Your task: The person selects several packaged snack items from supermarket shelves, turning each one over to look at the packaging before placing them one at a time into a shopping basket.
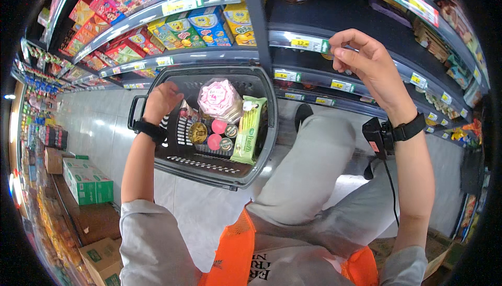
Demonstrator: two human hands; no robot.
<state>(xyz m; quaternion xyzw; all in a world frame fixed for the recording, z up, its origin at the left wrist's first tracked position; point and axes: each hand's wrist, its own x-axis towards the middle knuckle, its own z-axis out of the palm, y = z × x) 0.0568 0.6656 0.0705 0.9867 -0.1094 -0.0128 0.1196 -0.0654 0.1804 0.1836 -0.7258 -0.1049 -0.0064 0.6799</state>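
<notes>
My left hand hovers over the left side of a black plastic shopping basket, its fingers loosely bent and nothing visible in them. Inside the basket are a clear tub with a pink-and-white lid, a green Franzzi snack packet, a gold-topped container and several small pink- and black-topped containers. My right hand is raised at the shelf on the right, beside a yellow-and-white price label. Its fingers are curled and apart, with no item seen between them.
Boxed snacks fill the shelves ahead and left. Below my right hand run lower shelf edges with price labels. My bent knee is right of the basket. Green-and-white cartons and a brown cardboard box stand along the left.
</notes>
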